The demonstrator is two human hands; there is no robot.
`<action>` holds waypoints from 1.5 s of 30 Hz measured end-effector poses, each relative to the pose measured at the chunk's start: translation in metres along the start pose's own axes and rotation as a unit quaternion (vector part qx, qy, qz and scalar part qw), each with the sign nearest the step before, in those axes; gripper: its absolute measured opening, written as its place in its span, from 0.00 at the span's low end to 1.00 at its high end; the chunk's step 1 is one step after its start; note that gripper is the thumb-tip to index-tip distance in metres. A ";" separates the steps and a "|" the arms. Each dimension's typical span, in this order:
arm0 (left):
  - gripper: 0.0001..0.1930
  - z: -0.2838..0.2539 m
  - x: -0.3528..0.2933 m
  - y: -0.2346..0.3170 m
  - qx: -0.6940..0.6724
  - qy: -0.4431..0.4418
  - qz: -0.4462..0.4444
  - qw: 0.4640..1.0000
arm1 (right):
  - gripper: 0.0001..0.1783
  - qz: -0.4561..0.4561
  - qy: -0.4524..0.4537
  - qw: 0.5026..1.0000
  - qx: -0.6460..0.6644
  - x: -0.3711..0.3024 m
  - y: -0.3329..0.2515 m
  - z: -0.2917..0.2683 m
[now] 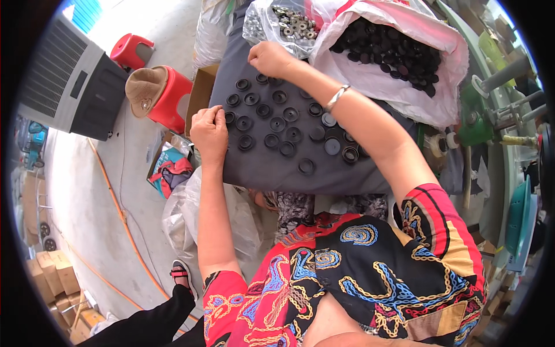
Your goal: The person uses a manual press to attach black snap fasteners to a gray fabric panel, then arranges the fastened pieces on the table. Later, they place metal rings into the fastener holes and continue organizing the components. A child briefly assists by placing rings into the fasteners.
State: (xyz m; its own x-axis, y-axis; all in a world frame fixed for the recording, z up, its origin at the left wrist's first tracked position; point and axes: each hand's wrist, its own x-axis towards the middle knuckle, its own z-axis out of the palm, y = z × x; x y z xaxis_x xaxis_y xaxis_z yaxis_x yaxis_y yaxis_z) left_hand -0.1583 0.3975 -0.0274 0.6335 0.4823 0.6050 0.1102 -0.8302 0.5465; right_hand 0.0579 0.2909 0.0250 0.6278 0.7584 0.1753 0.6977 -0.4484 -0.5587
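Because the left hand (209,137) is curled at the grey tabletop's (254,170) left edge, a sweep could knock nearby black caps (244,123) off it. The right hand (270,59) is bunched near its far edge; whether either grips anything, I cannot tell.

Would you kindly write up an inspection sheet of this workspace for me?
Surface: dark grey cloth, round black parts spread across it.
Work items: clear bag of metal parts; open white sack of black discs.
Clutter: crumpled translucent plastic; stacked cartons.
Hands: left hand at the cloth's left edge; right hand near the clear bag; any grip unclear.
Cables: orange line along the floor, hose or cable unclear.
Surroundings: red stools, brown hat, air cooler, green machine.
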 end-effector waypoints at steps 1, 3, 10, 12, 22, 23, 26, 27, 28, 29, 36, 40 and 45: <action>0.06 -0.002 0.001 0.001 0.000 0.000 -0.002 1.000 | 0.13 0.013 -0.026 0.999 -0.014 -0.003 0.001 -0.012; 0.05 -0.004 0.001 0.002 0.001 0.000 -0.006 1.000 | 0.15 -0.008 -0.031 0.997 -0.063 -0.019 0.000 -0.017; 0.05 -0.002 0.004 0.005 -0.008 0.002 0.010 1.000 | 0.18 0.028 -0.032 0.995 -0.085 -0.038 0.010 -0.010; 0.05 -0.004 0.003 0.003 -0.002 0.000 0.004 1.000 | 0.18 0.029 -0.002 0.993 -0.115 -0.042 0.015 -0.006; 0.05 0.001 0.006 0.003 0.004 -0.013 0.027 1.000 | 0.12 0.018 -0.021 0.998 -0.059 -0.019 0.014 0.007; 0.05 -0.002 0.005 0.001 0.008 -0.013 0.020 1.000 | 0.11 -0.004 -0.003 0.999 -0.036 -0.023 0.003 -0.001; 0.05 -0.009 0.002 0.003 0.011 -0.015 0.004 1.000 | 0.09 -0.118 0.142 0.983 0.009 -0.038 -0.011 -0.027; 0.05 -0.007 0.005 0.003 0.016 -0.011 0.006 1.000 | 0.10 -0.109 0.173 0.979 -0.004 -0.034 -0.007 -0.038; 0.05 -0.008 0.005 0.004 0.022 -0.010 0.008 1.000 | 0.11 -0.099 0.202 0.974 -0.016 -0.028 -0.002 -0.052; 0.05 -0.007 0.006 0.005 0.028 -0.011 0.011 0.999 | 0.11 -0.087 0.234 0.968 -0.026 -0.021 0.005 -0.063; 0.04 -0.003 0.007 0.004 -0.013 0.001 0.020 1.000 | 0.15 0.094 0.139 0.969 -0.180 0.008 0.020 -0.080; 0.06 -0.006 0.005 0.003 0.012 -0.022 0.020 0.999 | 0.13 -0.064 0.171 0.977 -0.113 -0.023 0.021 -0.091; 0.06 -0.008 0.002 0.002 0.017 -0.012 0.013 1.000 | 0.10 -0.048 0.085 0.982 -0.161 -0.109 0.026 -0.126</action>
State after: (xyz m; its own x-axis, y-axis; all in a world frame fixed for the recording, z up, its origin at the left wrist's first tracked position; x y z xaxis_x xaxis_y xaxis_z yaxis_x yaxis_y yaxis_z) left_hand -0.1625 0.3990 -0.0202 0.6543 0.4538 0.6049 0.1193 -0.8519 0.5100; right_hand 0.0511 0.1371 0.0931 0.5837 0.7267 0.3622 0.8119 -0.5262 -0.2527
